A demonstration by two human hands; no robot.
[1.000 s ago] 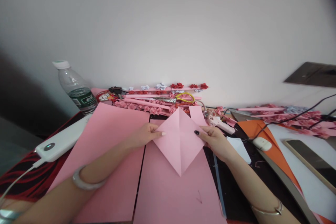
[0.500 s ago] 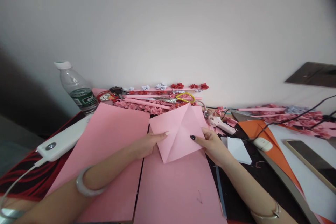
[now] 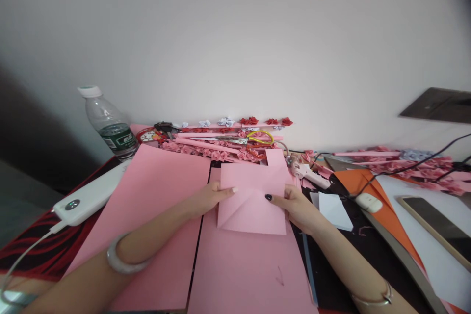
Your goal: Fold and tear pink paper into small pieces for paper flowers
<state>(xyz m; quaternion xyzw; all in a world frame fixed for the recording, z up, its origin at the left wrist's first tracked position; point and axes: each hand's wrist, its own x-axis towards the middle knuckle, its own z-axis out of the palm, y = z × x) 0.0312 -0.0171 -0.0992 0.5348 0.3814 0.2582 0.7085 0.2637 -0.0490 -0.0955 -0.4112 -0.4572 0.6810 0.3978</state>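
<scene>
A square of pink paper (image 3: 253, 179) with diagonal creases is held up between my two hands. My left hand (image 3: 208, 199) grips its left edge, thumb on the front and fingers behind. On the opposite edge, my right hand (image 3: 296, 206) pinches it the same way, its dark-nailed thumb on the front face. Behind and below the square lies a large pink sheet (image 3: 250, 274) on the table. Another large pink sheet (image 3: 154, 235) lies to the left, under my left forearm.
Scissors (image 3: 257, 138) with yellow handles rest among paper flowers (image 3: 198, 151) along the wall. At left stand a water bottle (image 3: 112, 125) and a white power bank (image 3: 91, 194) with a cable. A glue gun (image 3: 311, 175), white papers (image 3: 335, 211) and a phone (image 3: 437, 225) are on the right.
The pink square has turned from a corner-down, diamond-like position to one with its edges roughly level and upright. Both hands stay on its sides.
</scene>
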